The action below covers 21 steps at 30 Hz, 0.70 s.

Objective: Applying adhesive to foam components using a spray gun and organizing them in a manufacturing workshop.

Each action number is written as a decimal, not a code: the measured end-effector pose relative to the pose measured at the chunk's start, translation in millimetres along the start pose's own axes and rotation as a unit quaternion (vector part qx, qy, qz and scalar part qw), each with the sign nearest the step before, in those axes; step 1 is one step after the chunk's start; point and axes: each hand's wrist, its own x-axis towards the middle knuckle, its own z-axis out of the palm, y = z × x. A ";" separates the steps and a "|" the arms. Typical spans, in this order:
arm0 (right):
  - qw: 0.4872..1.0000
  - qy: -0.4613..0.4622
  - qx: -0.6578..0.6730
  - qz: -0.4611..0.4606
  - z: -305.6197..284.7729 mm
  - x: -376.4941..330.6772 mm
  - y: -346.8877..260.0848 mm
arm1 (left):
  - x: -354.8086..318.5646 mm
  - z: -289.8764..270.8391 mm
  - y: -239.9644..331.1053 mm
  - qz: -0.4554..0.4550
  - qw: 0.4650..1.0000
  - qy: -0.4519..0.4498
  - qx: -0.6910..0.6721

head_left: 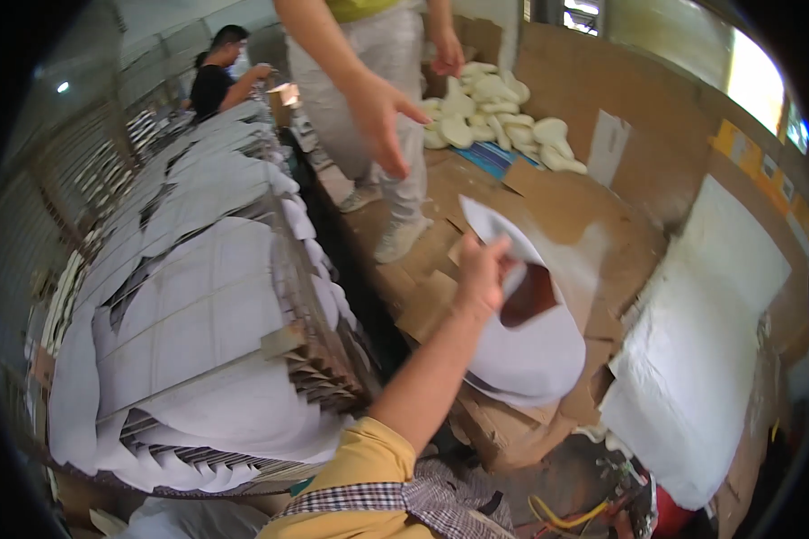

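Note:
My left hand point(484, 269) has its fingers closed around the narrow upper part of a white, curved flexible sheet point(535, 355). The sheet hangs over the cardboard surface, its wide rounded end toward me. A dark reddish-brown patch shows inside its bend; I cannot tell whether that is a hole or its underside. My yellow-sleeved left arm reaches forward from the lower edge. My right hand is out of the picture. Left of the arm lies a long wire rack point(307, 296) covered with overlapping white sheets point(207, 305).
Ahead stands a co-worker in light trousers point(351, 117), one open hand point(385, 119) reaching down near the sheet. Cream-coloured rounded pieces point(503, 103) are piled on the cardboard point(593, 216). A white covered panel point(692, 359) leans at right. Another person in black point(211, 90) works far left.

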 end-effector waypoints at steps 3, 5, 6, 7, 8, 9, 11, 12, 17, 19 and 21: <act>1.000 -0.011 -0.011 0.005 0.0 -1.2 -16.1 | 7.8 13.2 57.2 0.112 0.993 -0.034 0.013; 0.997 -0.032 0.069 0.023 -1.7 4.7 15.7 | 1.1 18.5 91.8 0.168 0.986 -0.014 -0.001; 0.993 -0.071 0.089 0.035 -0.8 7.3 13.1 | 5.7 7.4 103.3 0.178 0.984 -0.032 -0.002; 0.987 -0.108 0.109 0.047 -2.1 8.7 10.2 | 11.6 -0.4 106.0 0.185 0.981 -0.051 -0.004; 0.988 -0.098 0.107 0.053 -2.7 8.0 5.6 | 10.9 -2.6 108.7 0.189 0.980 -0.051 -0.014; 0.990 -0.075 0.110 0.038 -0.6 7.4 3.4 | 9.8 -3.7 110.1 0.195 0.979 -0.053 -0.022; 0.994 -0.026 0.111 -0.003 -2.1 6.7 1.1 | 9.1 -8.5 111.7 0.197 0.979 -0.050 -0.028; 0.996 -0.007 0.085 0.000 -7.5 5.3 -0.7 | 6.7 -13.2 113.0 0.212 0.976 -0.042 -0.029; 0.996 -0.051 0.060 0.028 -22.7 -7.1 -2.5 | -23.3 -33.1 108.7 0.223 0.975 0.015 0.006; 0.989 -0.087 0.110 0.052 -14.0 -10.0 -0.3 | -37.0 -39.5 95.1 0.214 0.976 0.042 0.001; 0.982 -0.140 0.117 0.053 -3.0 -3.4 -1.5 | -44.4 -56.2 80.4 0.175 0.981 0.087 0.021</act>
